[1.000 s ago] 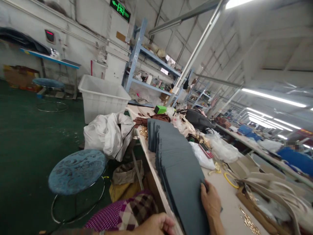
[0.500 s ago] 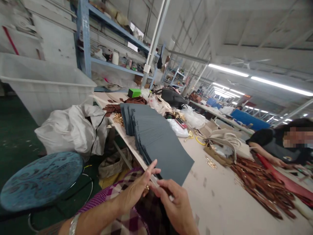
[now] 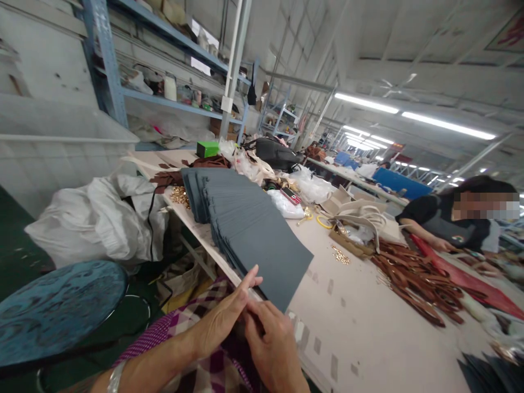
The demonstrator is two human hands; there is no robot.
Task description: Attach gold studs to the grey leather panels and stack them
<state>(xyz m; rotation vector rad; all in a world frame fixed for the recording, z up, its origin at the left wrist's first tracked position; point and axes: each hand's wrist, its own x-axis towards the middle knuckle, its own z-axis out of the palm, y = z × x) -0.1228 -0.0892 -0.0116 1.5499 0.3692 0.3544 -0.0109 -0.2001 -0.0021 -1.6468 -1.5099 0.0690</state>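
My left hand [image 3: 229, 312] is at the front edge of the table, its visible fingers stretched out and pointing up beside the fanned stack of dark grey sheets [image 3: 256, 226]. My right hand [image 3: 273, 339] is against it, fingers curled and the tips pressed together by the left palm. Whatever the right fingers hold, if anything, is hidden. The sheets overlap in a long row along the near edge, with the closest one just beyond both hands. A checked purple cloth [image 3: 204, 341] covers my lap below the hands.
On the table [image 3: 368, 322] are gold metal pieces [image 3: 340, 255], brown straps [image 3: 417, 284], a red phone [image 3: 290, 195] and a green box [image 3: 207, 148]. A co-worker [image 3: 446, 218] sits across at the right. A blue stool [image 3: 61, 311] and white sack [image 3: 98, 221] stand at left.
The view has turned right, so the scene sits further left and dark pieces appear at the lower right. My right hand's fingers have drawn in closer to my left hand.
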